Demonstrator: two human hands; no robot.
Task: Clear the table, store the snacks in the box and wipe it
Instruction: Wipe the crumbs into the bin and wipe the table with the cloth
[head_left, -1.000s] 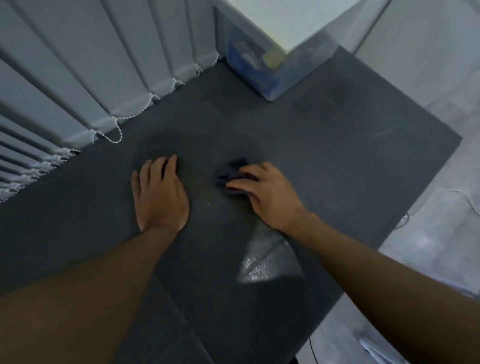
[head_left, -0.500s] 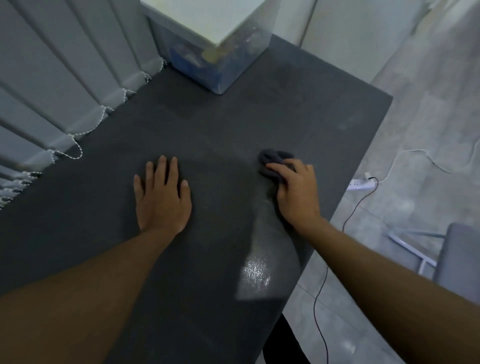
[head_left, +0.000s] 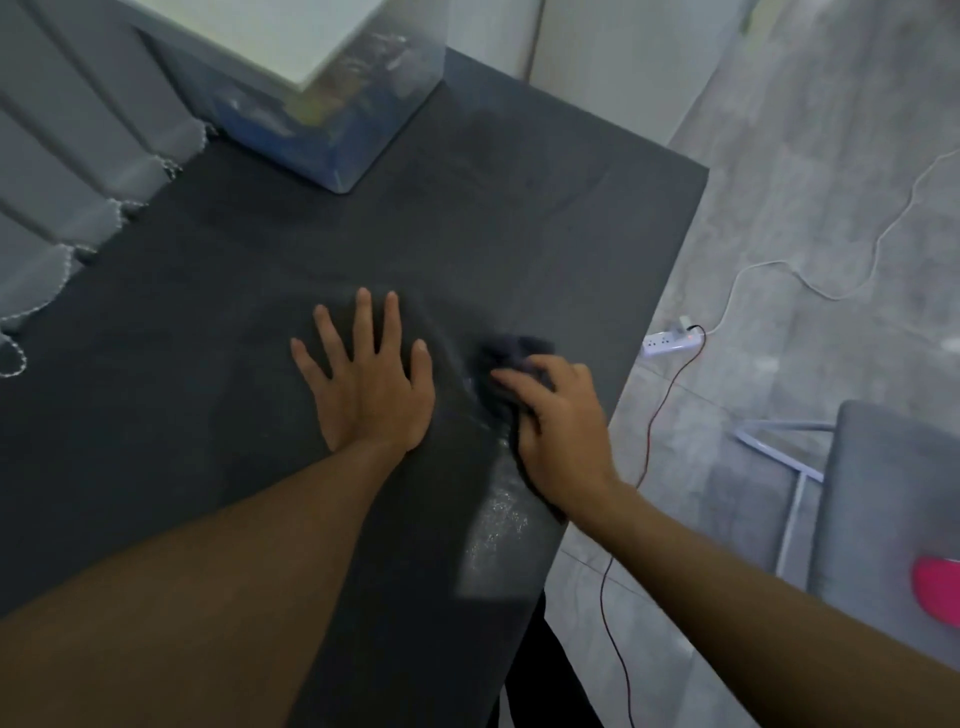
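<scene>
The dark grey table (head_left: 545, 234) fills most of the view. My left hand (head_left: 371, 384) lies flat on it, fingers spread and straight. Just to its right, my right hand (head_left: 558, 431) grips a crumpled dark cloth (head_left: 511, 356) and presses it on the tabletop close to the right edge. A wet streak shines on the surface below the cloth. At the far end stands the clear plastic box (head_left: 332, 114) with a white lid; snack packets show dimly through its walls.
Grey vertical blinds (head_left: 78, 156) with a bead chain run along the table's left side. On the floor to the right lie a white power strip (head_left: 670, 340) with cables and a grey chair (head_left: 893, 499) bearing a pink object (head_left: 937, 587).
My right hand slid the cloth to the right, away from the left hand, then slightly back toward me near the table's edge. The left hand stayed flat, fingers now spread wider. My view swung right.
</scene>
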